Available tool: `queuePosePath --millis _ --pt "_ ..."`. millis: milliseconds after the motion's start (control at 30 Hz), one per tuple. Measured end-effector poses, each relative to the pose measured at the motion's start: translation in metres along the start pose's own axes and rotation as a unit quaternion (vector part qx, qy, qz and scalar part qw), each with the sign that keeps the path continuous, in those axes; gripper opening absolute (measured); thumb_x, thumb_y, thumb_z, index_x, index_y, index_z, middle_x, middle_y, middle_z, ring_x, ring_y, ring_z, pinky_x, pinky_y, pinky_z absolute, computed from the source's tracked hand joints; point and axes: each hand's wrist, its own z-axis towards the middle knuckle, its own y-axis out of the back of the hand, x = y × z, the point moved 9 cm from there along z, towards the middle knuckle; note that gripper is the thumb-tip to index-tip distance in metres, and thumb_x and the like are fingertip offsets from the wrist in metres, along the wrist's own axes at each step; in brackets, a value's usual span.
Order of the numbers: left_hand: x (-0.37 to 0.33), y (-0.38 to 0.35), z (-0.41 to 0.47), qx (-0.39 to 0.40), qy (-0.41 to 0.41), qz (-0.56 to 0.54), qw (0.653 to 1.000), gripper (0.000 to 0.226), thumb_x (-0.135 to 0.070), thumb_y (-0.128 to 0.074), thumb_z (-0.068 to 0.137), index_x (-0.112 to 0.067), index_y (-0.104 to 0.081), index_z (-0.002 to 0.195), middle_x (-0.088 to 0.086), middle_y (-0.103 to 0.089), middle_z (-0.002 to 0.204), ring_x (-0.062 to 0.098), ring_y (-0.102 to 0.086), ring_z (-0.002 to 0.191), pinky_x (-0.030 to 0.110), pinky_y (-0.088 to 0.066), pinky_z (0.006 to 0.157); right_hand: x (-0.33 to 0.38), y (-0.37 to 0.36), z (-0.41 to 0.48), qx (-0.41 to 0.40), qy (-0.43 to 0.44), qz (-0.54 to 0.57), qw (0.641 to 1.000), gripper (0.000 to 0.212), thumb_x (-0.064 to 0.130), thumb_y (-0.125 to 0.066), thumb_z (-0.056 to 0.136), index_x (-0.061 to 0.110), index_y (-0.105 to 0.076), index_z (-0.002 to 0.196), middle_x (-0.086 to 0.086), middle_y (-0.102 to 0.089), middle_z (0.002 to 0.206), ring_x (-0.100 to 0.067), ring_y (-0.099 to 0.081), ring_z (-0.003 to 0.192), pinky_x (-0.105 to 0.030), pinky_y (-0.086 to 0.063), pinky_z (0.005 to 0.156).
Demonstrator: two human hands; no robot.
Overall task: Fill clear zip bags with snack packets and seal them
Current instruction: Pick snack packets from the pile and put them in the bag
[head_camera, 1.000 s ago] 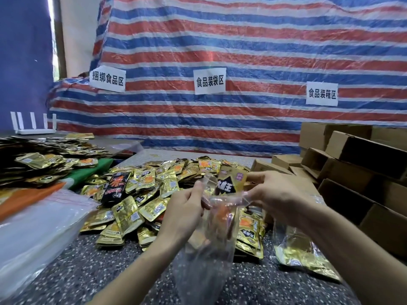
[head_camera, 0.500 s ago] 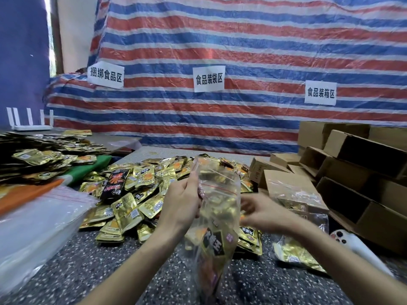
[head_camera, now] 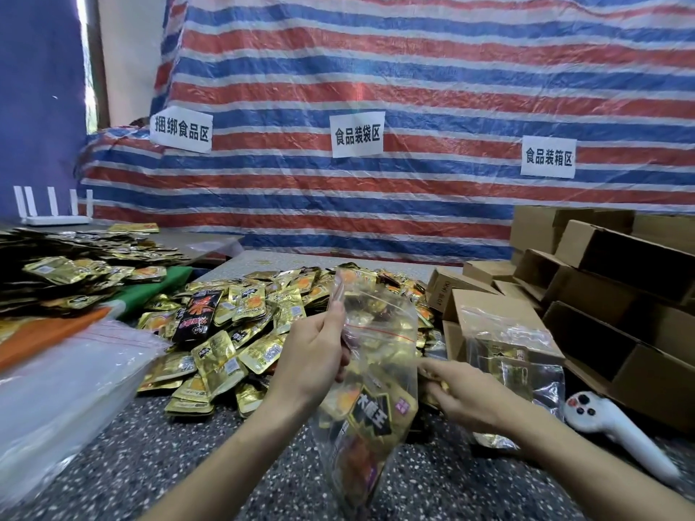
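Here, left hand: pinching the mouth of the clear plastic zip bag.
Right hand: gripping its side edge.
Seal: best pressed flat along the red strip, end to end.

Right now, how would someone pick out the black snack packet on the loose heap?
Below the striped tarp, a heap of gold snack packets lies on the speckled table. On its left side, left of the left hand gripping the clear zip bag, lies one black packet with red lettering, dark among gold neighbours.
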Motion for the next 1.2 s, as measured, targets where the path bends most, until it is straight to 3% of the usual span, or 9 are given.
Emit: queuePosePath --millis 133,267,467,633,767,867,1000,1100,1200 --pt "0.004 -0.006 -0.003 0.015 0.018 -0.008 1.000 0.063 -0.034 -0.036 0.107 0.019 -0.055 0.080 -0.004 -0.052 0.046 0.012 -0.045 0.042 0.016 -0.035 0.040 -0.019 0.021 0.005 -0.133 -0.049 0.186 0.972 0.032 0.019 -0.041 0.106 0.030 -0.055 0.132 -0.004 -0.071 0.088 -0.003 -0.055 0.055 -0.022 -0.046 0.050" --pt "0.005 -0.006 -0.003 0.018 0.017 0.002 1.000 0.062 -0.034 -0.036 0.107 0.018 -0.055 0.079 -0.004 -0.051 0.046 0.012 -0.045 0.042 0.016 -0.035 0.040 -0.047 0.033 0.002 -0.225 -0.138 0.328 0.907 0.026 0.015 -0.039 0.107 0.025 -0.062 0.114 -0.006 -0.069 0.099 -0.023 -0.067 0.081 -0.042 -0.058 0.077" --pt "0.011 -0.008 -0.002 0.021 0.035 0.004 0.999 0.056 -0.034 -0.037 0.107 0.002 -0.061 0.070 -0.004 -0.053 0.047 0.009 -0.047 0.041 0.017 -0.036 0.040 -0.074 0.044 -0.009 -0.289 -0.253 0.526 0.759 0.026 0.015 -0.035 0.108 0.010 -0.059 0.101 -0.014 -0.067 0.098 -0.019 -0.075 0.068 -0.025 -0.060 0.059" --pt "0.019 -0.009 -0.002 0.022 0.060 0.001 0.998 0.053 -0.034 -0.038 0.107 -0.004 -0.060 0.069 0.001 -0.058 0.054 0.008 -0.048 0.041 0.016 -0.036 0.039 -0.049 0.080 -0.014 -0.310 -0.230 0.646 0.659 0.026 0.003 -0.035 0.104 -0.002 -0.060 0.098 -0.021 -0.067 0.106 -0.032 -0.073 0.086 -0.040 -0.060 0.079" --pt "0.023 -0.007 -0.001 0.014 0.080 0.013 0.997 0.052 -0.033 -0.037 0.108 -0.004 -0.060 0.071 0.005 -0.060 0.059 0.007 -0.048 0.040 0.015 -0.035 0.038 -0.009 0.120 -0.019 -0.308 -0.168 0.709 0.612 0.027 -0.003 -0.031 0.101 -0.005 -0.058 0.097 -0.023 -0.068 0.102 -0.035 -0.070 0.095 -0.036 -0.062 0.063" --pt "0.021 -0.006 -0.002 0.008 0.083 0.013 0.996 0.052 -0.033 -0.036 0.108 -0.007 -0.059 0.070 0.006 -0.060 0.060 0.007 -0.048 0.040 0.015 -0.036 0.038 0.017 0.135 -0.019 -0.283 -0.140 0.704 0.636 0.027 -0.001 -0.032 0.101 -0.005 -0.059 0.098 -0.023 -0.071 0.096 -0.034 -0.072 0.090 -0.036 -0.061 0.058" --pt "0.017 -0.003 -0.002 -0.004 0.073 0.006 0.997 0.055 -0.033 -0.036 0.108 -0.004 -0.062 0.068 0.006 -0.059 0.057 0.009 -0.048 0.040 0.017 -0.036 0.039 0.044 0.142 -0.019 -0.251 -0.122 0.546 0.790 0.031 0.003 -0.035 0.103 0.001 -0.064 0.094 -0.013 -0.076 0.077 -0.022 -0.076 0.071 -0.034 -0.060 0.056" --pt "0.010 0.000 -0.002 -0.009 0.049 0.014 0.999 0.059 -0.034 -0.036 0.108 -0.001 -0.063 0.067 -0.001 -0.058 0.050 0.009 -0.049 0.042 0.018 -0.038 0.041 0.053 0.134 -0.017 -0.231 -0.120 0.449 0.855 0.031 0.008 -0.039 0.104 0.001 -0.066 0.090 -0.014 -0.075 0.083 -0.031 -0.074 0.083 -0.052 -0.062 0.072" --pt "0.004 0.001 -0.002 -0.007 0.029 0.034 0.999 0.061 -0.034 -0.036 0.108 0.004 -0.058 0.065 0.001 -0.057 0.051 0.014 -0.049 0.046 0.025 -0.038 0.048 0.059 0.127 -0.014 -0.206 -0.123 0.394 0.887 0.030 0.008 -0.043 0.100 0.000 -0.069 0.086 -0.015 -0.075 0.080 -0.045 -0.068 0.092 -0.064 -0.055 0.082"
